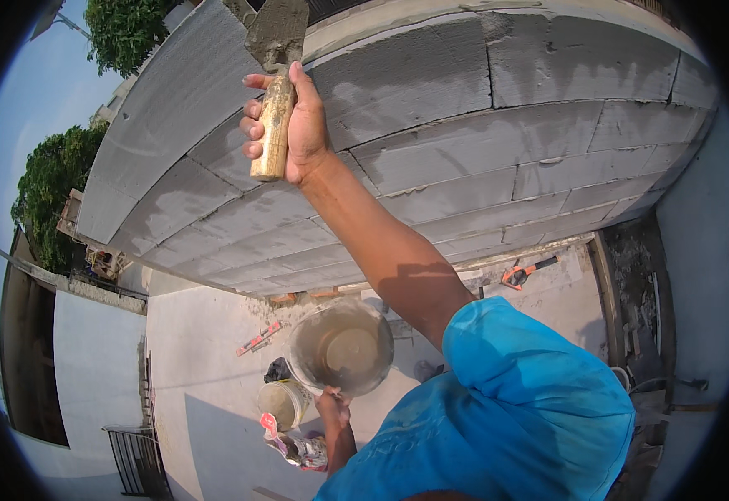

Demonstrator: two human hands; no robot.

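Observation:
My right hand [304, 129] is raised at the wall and closed round the wooden handle of a trowel [278, 37]. Grey mortar coats the blade, which lies over the upper part of the grey block wall [414, 79]. Low down, my left hand [333, 407] grips the near rim of a large round bucket [302, 334]. Its inside is smeared grey, with a paler, wet-looking round patch at the bottom.
Beside the bucket stand a smaller pale bucket [304, 399] and a crumpled red and white bag [310, 452]. A red spirit level [258, 339] lies to the left. An orange-handled saw [518, 275] rests near the wall's foot. A metal gate [131, 459] is at far left.

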